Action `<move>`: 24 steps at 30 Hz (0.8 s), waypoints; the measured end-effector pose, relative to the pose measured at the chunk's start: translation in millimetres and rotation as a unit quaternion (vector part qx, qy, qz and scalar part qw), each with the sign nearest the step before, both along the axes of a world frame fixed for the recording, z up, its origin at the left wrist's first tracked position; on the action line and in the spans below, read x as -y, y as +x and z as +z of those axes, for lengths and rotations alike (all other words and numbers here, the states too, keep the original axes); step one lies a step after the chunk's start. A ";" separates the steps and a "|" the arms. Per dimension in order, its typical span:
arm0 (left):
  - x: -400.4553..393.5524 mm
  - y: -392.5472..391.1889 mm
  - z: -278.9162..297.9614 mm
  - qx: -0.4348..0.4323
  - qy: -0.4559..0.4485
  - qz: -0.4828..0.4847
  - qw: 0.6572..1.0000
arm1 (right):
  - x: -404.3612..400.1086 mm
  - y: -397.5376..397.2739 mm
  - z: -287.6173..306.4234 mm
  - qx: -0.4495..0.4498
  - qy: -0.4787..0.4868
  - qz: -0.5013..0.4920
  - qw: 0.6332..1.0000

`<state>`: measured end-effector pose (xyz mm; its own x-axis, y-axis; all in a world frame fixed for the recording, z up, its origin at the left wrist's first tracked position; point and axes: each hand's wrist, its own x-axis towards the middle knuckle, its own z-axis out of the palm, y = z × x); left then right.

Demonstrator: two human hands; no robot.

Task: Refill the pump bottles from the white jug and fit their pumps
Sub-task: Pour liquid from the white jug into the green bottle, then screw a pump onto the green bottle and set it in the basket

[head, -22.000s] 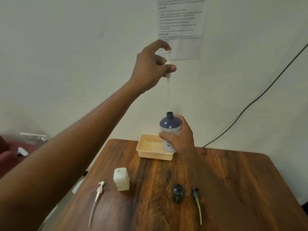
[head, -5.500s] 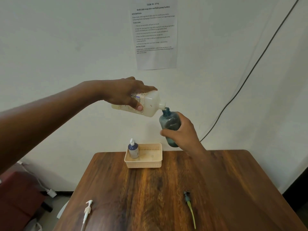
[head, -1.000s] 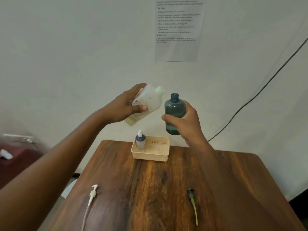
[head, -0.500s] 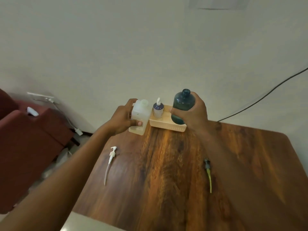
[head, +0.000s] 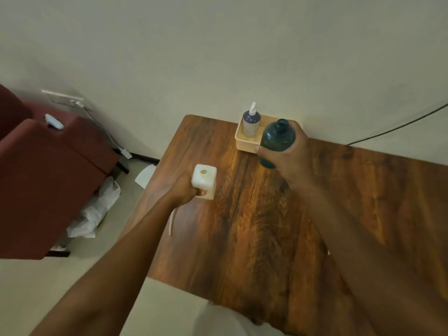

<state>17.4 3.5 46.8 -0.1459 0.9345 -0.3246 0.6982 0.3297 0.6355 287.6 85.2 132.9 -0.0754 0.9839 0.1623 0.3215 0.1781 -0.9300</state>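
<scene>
My left hand (head: 183, 190) grips the white jug (head: 204, 179), which stands upright with its mouth uncapped near the table's left edge. My right hand (head: 289, 157) holds the dark teal bottle (head: 277, 139) upright above the table, its neck bare with no pump. A dark blue bottle with a white pump (head: 251, 123) stands in the cream basket (head: 247, 143) at the back of the table. Only the thin tube of a white pump (head: 171, 223) shows beneath my left forearm. The other loose pump is hidden behind my right arm.
The wooden table (head: 254, 226) stands against a pale wall. A dark red chair (head: 48, 170) is on the left with a white bag (head: 97, 209) on the floor beside it. A black cable (head: 397, 127) runs along the wall at the right.
My left hand has brought the jug down and toward me, away from the basket, and stood it near the table's left edge. The teal bottle stays in my right hand. The camera has tipped downward.
</scene>
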 end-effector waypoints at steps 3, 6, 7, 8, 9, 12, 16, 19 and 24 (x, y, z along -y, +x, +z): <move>3.6 -7.2 -22.3 0.019 -0.021 -0.001 1.000 | -3.0 -2.4 -12.7 0.011 -0.009 -0.004 1.000; 6.5 -14.2 -39.1 0.061 -0.030 0.016 0.998 | -4.9 -2.7 -19.0 0.014 -0.019 -0.011 1.000; 6.8 -16.6 -44.6 0.074 -0.028 0.021 0.997 | -5.6 -2.6 -20.8 0.012 -0.022 -0.012 1.000; 7.3 -18.2 -49.8 0.087 -0.028 0.028 0.995 | -6.5 -2.3 -22.8 0.009 -0.024 -0.013 1.000; 8.3 -19.5 -54.8 0.095 -0.029 0.033 0.995 | -7.4 -2.0 -25.1 0.007 -0.024 -0.015 1.000; 10.2 -23.0 -73.3 0.110 -0.030 0.038 0.993 | -10.3 0.4 -31.5 0.005 -0.026 -0.015 1.000; 9.5 -25.6 -90.8 0.120 -0.026 0.042 0.992 | -14.1 6.6 -39.6 0.003 -0.035 -0.014 0.999; 5.8 -30.8 -89.1 0.113 -0.042 0.027 0.992 | -14.8 12.4 -43.1 -0.002 -0.035 -0.017 0.999; -12.9 -36.9 -54.9 0.057 -0.048 0.014 0.997 | -17.3 32.6 -42.2 -0.021 -0.041 -0.024 0.999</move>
<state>-19.6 16.3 -8.1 -0.1283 0.8944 -0.4285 0.6132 0.4111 0.6745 320.2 102.5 90.7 -0.0224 0.9963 0.0831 0.2877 0.0860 -0.9539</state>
